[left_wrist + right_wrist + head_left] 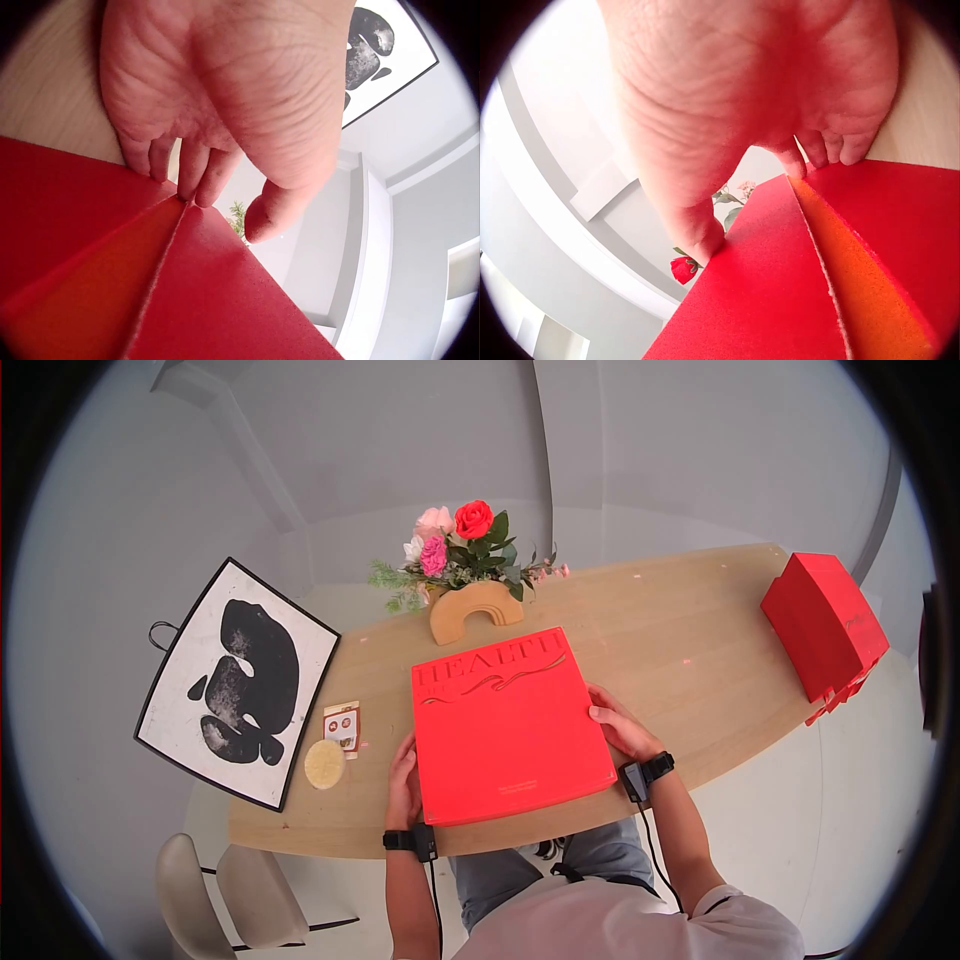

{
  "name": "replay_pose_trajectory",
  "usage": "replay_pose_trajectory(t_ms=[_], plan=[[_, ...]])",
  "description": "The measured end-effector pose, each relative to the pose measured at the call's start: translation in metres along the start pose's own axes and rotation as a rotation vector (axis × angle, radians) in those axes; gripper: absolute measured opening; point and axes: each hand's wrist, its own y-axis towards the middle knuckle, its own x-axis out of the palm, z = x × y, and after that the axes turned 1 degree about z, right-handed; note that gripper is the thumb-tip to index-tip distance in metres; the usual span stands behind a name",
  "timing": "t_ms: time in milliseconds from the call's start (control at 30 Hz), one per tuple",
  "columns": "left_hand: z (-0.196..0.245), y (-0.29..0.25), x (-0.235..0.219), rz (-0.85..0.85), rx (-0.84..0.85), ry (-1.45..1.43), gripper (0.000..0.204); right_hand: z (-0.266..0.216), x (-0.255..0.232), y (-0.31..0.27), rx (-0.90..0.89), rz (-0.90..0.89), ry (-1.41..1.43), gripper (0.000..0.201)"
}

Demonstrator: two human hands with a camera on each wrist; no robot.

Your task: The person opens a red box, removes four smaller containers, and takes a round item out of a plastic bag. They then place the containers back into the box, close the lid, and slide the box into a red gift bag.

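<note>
A large red box (515,750) with "HEALTH" lettering and wavy lines on its top lies near the table's front edge. My left hand (403,785) is at its left side. In the left wrist view, straight fingertips (187,191) touch the side at a seam, and the thumb stands apart from the lid. Along that seam runs an orange band (94,277). On the right side my right hand (622,730) holds the box, its thumb (709,244) on the top edge and its other fingers against the side. The orange band shows there too.
Behind the box, flowers stand in an arched wooden vase (475,610). To the left are a framed black-and-white picture (240,685), a small card (342,727) and a round yellowish disc (325,764). A red bag-like container (825,625) stands at the table's right end. Chairs (260,895) are at lower left.
</note>
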Motion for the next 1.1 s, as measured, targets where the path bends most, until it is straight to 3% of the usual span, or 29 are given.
replay_pose_trajectory(t_ms=[267, 333, 567, 733, 933, 1100], plan=[[-0.006, 0.0, -0.003, -0.019, 0.052, 0.053, 0.073, 0.002, 0.0, 0.0, 0.004, 0.007, 0.018, 0.08], [-0.005, -0.003, -0.002, 0.018, -0.088, 0.019, 0.073, 0.001, 0.003, -0.001, -0.011, 0.015, -0.01, 0.076], [0.005, -0.009, 0.001, -0.065, -0.129, 0.162, 0.073, -0.006, 0.013, -0.007, -0.021, -0.017, -0.069, 0.074], [0.017, -0.034, 0.006, -0.136, -0.251, 0.143, 0.083, 0.008, 0.011, -0.017, 0.003, 0.011, 0.097, 0.082], [0.044, -0.062, 0.01, -0.084, -0.204, 0.166, 0.098, 0.0, 0.021, -0.019, 0.052, -0.102, 0.161, 0.084], [0.059, -0.077, 0.002, -0.009, -0.136, 0.122, 0.094, -0.001, 0.036, -0.005, 0.052, -0.173, 0.029, 0.089]])
